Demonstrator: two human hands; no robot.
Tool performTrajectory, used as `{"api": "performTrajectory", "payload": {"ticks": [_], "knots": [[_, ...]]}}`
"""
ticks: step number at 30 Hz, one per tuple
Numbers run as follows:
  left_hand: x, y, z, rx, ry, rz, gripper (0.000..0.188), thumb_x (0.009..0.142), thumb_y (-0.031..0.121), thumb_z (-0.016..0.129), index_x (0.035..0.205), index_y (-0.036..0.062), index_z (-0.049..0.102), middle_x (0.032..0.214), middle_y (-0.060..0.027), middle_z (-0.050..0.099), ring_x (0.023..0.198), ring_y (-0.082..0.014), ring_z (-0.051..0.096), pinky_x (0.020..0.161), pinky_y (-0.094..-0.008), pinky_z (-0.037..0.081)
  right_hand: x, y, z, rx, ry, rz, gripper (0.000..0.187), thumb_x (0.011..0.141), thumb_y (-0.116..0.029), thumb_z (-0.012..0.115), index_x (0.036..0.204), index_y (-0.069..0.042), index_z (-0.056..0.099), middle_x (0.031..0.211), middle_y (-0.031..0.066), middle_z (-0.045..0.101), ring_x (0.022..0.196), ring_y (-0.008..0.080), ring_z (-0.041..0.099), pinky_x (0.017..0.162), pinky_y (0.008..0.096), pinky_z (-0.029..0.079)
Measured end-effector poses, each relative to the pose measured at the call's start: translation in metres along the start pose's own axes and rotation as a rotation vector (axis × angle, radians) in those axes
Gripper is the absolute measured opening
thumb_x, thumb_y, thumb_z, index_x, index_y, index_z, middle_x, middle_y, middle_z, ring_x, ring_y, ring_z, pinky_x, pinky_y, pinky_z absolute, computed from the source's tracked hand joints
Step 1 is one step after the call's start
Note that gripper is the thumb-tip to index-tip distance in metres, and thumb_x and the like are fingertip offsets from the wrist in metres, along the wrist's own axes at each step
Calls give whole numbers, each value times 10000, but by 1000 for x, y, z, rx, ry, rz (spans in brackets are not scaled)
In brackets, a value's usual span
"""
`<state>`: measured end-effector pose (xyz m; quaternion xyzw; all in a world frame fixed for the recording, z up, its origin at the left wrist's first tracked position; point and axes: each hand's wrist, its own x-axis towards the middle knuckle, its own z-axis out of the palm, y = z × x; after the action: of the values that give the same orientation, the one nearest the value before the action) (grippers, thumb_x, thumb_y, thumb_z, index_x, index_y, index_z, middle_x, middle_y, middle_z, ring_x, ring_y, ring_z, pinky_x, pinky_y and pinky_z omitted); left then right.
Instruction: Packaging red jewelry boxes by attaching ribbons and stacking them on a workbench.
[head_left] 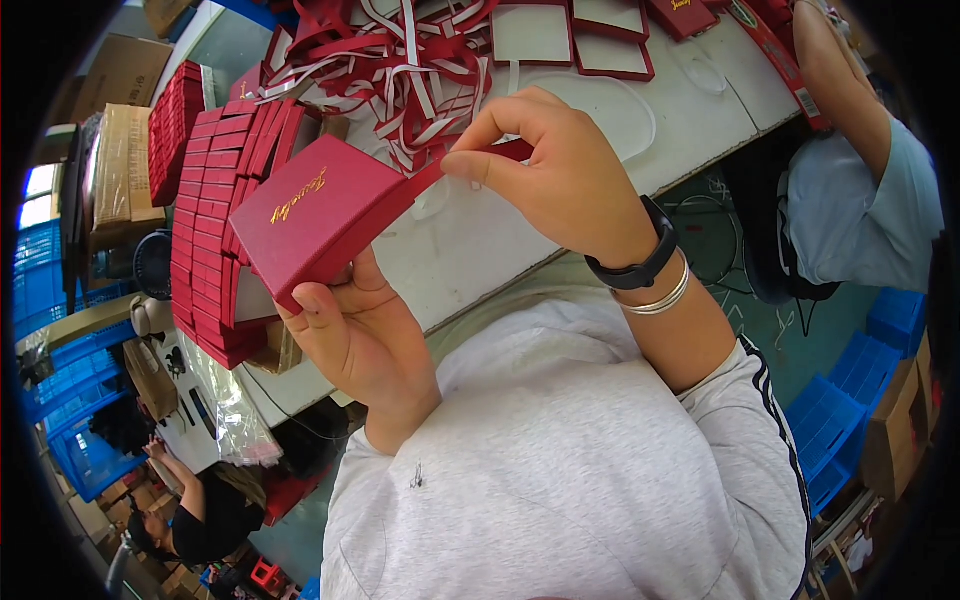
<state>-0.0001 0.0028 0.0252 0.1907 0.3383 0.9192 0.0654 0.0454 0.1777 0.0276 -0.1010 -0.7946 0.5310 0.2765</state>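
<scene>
My left hand (362,335) grips a flat dark red box (318,215) with gold script on its lid, held tilted above the white table (480,250). My right hand (560,170) pinches a red ribbon (470,162) between thumb and forefinger just right of the box; the ribbon runs from the box's edge to my fingers. A black band and silver bangles sit on my right wrist.
Stacks of matching red boxes (215,200) stand at the table's left. A tangle of red and white ribbons (400,70) lies behind. Open box trays (575,35) sit at the back. Another person's arm (850,100) is at the right; blue crates (840,420) stand on the floor.
</scene>
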Motion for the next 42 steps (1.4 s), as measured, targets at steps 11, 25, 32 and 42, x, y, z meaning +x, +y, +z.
{"api": "performTrajectory", "payload": {"ticks": [11,25,32,42], "knots": [[0,1,-2,-24,-42,-6,348,927,179,540,1223,13,460,1214,-133,561,1120,-240,557,1014,-413,444,1,-3,-1,31,-19,27,143,757,-198,708,737,-60,675,678,57,639,677,215,524,638,339,425],[6,0,-20,-542,60,-415,388,948,261,495,1227,-7,465,1212,-170,552,1084,-266,581,838,-400,568,-3,21,6,529,-368,-6,106,796,-109,700,851,-42,639,1097,72,599,1171,250,465,984,355,330],[9,-4,-28,-169,132,-508,300,945,215,512,1143,-11,506,1069,-137,601,976,-239,613,766,-344,563,-13,9,-3,288,-237,101,127,783,-121,714,828,-43,625,1203,134,533,1025,177,538,857,274,437],[4,64,46,-179,-540,-257,48,831,53,622,867,40,651,833,-71,599,732,-157,528,628,-243,450,-24,39,-30,364,19,182,80,841,-47,649,876,12,608,1286,130,482,1009,133,521,851,240,418]]}}
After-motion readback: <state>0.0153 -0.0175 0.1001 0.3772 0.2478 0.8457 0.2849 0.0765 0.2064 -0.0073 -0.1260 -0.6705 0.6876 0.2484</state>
